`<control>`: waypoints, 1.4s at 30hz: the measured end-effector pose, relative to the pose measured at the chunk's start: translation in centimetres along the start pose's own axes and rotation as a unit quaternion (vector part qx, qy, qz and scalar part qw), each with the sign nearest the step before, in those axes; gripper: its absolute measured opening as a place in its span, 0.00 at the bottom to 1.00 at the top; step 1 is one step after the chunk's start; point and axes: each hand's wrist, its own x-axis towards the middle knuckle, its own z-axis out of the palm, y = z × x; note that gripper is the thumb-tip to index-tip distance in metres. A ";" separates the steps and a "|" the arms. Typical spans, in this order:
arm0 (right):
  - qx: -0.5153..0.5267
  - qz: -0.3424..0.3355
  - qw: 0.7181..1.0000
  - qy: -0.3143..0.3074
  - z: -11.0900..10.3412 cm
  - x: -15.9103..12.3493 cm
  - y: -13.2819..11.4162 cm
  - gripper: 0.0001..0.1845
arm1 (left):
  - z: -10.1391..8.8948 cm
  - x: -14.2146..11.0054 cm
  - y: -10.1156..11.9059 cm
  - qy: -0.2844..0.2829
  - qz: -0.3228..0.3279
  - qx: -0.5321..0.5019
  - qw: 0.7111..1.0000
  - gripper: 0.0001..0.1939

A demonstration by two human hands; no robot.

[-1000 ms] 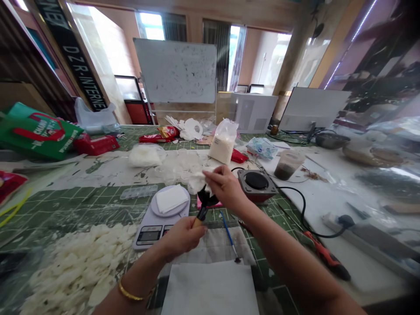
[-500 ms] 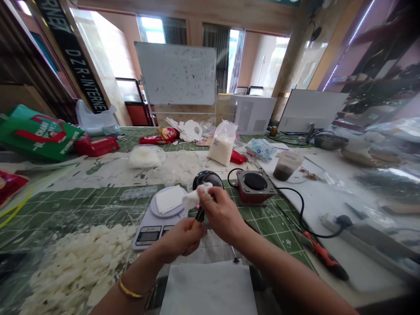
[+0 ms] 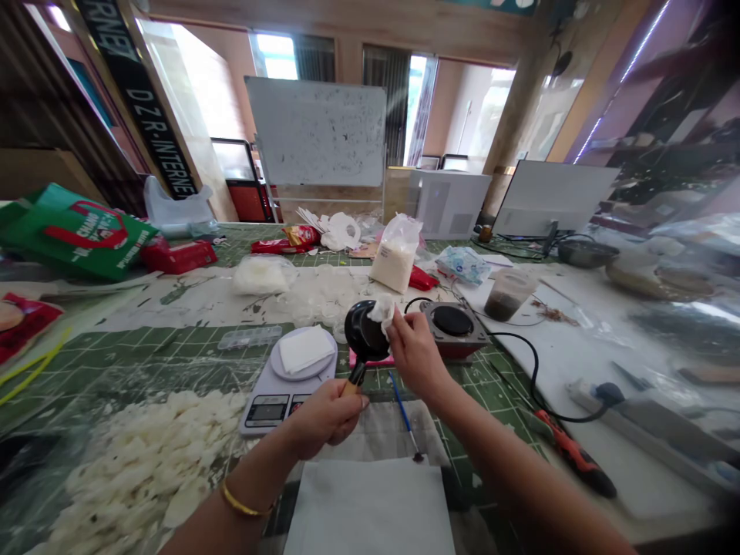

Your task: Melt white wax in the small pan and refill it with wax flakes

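Observation:
My left hand (image 3: pixel 329 416) is closed around the wooden handle of a small black frying pan (image 3: pixel 361 331), which is held up and tilted above the table. Pinched in my right hand (image 3: pixel 416 351) is a crumpled white tissue (image 3: pixel 382 312), touching the pan's right rim. Just left of the pan stands a kitchen scale (image 3: pixel 283 389) with folded white tissues (image 3: pixel 306 349) on its round plate. A thin blue brush (image 3: pixel 405 412) lies below my right hand, near a sheet of white paper (image 3: pixel 370 509). Part of a pink object (image 3: pixel 354 359) shows behind the pan.
A small electric hot plate (image 3: pixel 454 327) with a black cord sits to the right. White flakes (image 3: pixel 144 462) are heaped on plastic at the left. Farther back stand a bag of white grains (image 3: pixel 396 258) and a cup of dark liquid (image 3: pixel 507 297). A red-black screwdriver-like tool (image 3: pixel 578 455) lies right.
My right hand has moved right with the tissue, from over the handle to the pan's right rim. The pan's inside now shows, and the blue brush is uncovered. The view has shifted slightly.

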 end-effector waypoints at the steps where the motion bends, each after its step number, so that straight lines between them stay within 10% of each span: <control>1: -0.003 -0.016 1.000 0.008 0.2 -0.9 -0.4 0.23 | 0.0 0.0 0.0 -0.004 0.003 -0.008 1.000 0.17; 9: -0.078 -0.173 0.981 -0.036 0.4 -1.6 -3.0 0.21 | 0.6 0.3 -0.5 0.039 0.007 0.101 0.994 0.18; 19: 0.016 0.024 0.999 -0.032 -1.0 1.7 0.7 0.19 | 0.7 0.1 -0.1 0.047 -0.005 0.095 0.994 0.14; 28: -0.044 -0.124 0.991 -0.028 0.7 -3.3 -1.4 0.22 | 0.1 -0.3 0.2 -0.037 -0.018 -0.042 0.998 0.20; 34: -0.053 -0.227 0.972 -0.027 -2.1 -3.2 0.8 0.21 | 0.0 -1.0 0.7 -0.123 -0.004 -0.102 0.987 0.17; 42: -0.161 -0.118 0.978 -0.056 -6.3 -3.3 5.6 0.19 | 1.0 -2.7 3.5 -0.109 0.006 -0.028 0.994 0.20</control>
